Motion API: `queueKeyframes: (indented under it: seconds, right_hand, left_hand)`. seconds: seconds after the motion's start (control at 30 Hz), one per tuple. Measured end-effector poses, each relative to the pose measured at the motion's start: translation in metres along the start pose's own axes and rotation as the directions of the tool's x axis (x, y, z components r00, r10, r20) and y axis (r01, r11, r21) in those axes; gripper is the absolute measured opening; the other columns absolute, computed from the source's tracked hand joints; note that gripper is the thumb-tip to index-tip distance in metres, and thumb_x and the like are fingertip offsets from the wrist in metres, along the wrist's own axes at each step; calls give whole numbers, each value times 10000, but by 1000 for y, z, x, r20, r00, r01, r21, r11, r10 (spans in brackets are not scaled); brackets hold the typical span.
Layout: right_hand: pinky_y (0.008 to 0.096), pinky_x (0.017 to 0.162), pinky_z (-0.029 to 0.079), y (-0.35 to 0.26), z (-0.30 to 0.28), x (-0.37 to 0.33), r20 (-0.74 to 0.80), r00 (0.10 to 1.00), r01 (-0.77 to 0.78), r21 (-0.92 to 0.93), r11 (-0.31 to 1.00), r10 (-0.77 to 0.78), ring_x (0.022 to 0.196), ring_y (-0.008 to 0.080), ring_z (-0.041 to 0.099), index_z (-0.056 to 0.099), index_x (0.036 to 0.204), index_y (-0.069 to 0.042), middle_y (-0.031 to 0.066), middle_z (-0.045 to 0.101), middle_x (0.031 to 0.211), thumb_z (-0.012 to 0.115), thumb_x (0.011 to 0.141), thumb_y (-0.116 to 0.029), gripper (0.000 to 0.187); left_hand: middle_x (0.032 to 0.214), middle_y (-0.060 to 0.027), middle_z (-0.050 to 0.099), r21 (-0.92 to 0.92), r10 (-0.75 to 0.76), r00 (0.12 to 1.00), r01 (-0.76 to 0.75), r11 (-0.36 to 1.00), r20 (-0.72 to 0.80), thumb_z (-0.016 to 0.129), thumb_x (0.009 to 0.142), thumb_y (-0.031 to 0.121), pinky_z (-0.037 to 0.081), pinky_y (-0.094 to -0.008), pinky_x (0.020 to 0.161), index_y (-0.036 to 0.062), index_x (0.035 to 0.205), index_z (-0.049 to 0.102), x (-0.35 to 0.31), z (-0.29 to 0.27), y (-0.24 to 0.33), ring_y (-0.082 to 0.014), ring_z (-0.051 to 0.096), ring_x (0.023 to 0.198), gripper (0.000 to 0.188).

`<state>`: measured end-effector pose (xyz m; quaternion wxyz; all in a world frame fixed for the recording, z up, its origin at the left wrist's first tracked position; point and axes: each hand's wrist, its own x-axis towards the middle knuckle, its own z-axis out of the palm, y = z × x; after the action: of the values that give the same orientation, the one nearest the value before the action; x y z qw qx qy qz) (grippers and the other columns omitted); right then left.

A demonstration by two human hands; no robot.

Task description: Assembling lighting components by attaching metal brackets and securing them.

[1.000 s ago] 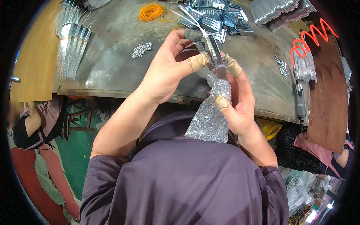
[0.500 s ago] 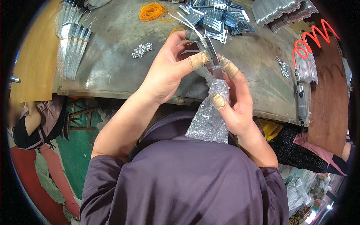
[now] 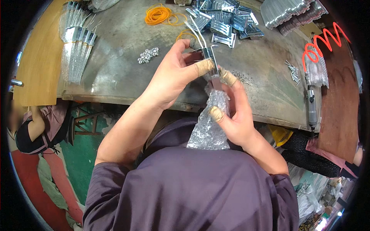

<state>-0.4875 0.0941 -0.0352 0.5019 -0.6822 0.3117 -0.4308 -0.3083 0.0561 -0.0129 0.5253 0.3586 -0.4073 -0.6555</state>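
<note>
My left hand (image 3: 173, 75), its fingertips taped, grips a narrow metal-ended part (image 3: 214, 57) between thumb and fingers above the bench's near edge. Two white wires (image 3: 198, 34) stick out of its far end. A clear bubble-wrap sleeve (image 3: 208, 133) covers the lower length of that part and hangs down toward my lap. Closed around the sleeve's upper end is my right hand (image 3: 239, 113), thumb on the near side and fingers along its right. A dark strip of the part shows between the metal end and the wrap.
On the metal bench (image 3: 115, 77) lie nuts (image 3: 147, 56), orange rubber bands (image 3: 158, 15), a heap of shiny brackets (image 3: 221, 27) and screws (image 3: 293, 72). Wrapped wired parts (image 3: 77, 52) lie left. A power screwdriver (image 3: 311, 107) hangs right on a red coiled hose (image 3: 318, 44). People sit both sides.
My right hand and the bubble-wrap sleeve have shifted slightly left and toward me. The metal end has turned a little in my left hand, and the wires stand more upright.
</note>
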Motion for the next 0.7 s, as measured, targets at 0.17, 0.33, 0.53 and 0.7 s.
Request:
queueKeyframes:
  seconds: [0.17,0.33,0.53,0.7]
  right_hand:
    - [382,1060,278,-7,-8,-9,155,988,27,-174,984,1,1325,334,283,252,1371,21,237,260,1420,631,824,-222,709]
    - [377,993,361,-9,-107,-14,-226,969,-217,-592,776,99,1216,323,431,398,1299,-13,180,422,1331,656,809,-239,598]
    - [414,901,407,-2,-272,-90,-564,825,-564,-825,-32,8,1053,367,509,465,1204,-27,218,534,1100,661,759,-147,500]
    - [334,912,405,7,-281,-96,-650,760,-544,-624,562,15,1002,280,555,455,1184,25,167,581,1055,588,817,-142,424]
  left_hand:
    - [1055,-187,568,142,-83,996,77,987,33,672,771,93,450,-311,848,-69,1251,298,4,-5,-2,-194,561,970,630]
    - [1041,-195,569,144,-100,995,101,984,-17,641,792,102,468,-331,816,-65,1255,257,2,-10,-8,-229,594,909,625]
    - [1066,-119,558,263,-64,996,79,962,-65,617,824,216,476,-345,833,21,1179,355,1,-12,-12,-231,618,940,482]
    - [1113,-142,507,270,4,999,9,963,-47,569,872,110,474,-334,850,-7,1174,340,-3,-12,-16,-236,611,947,397]
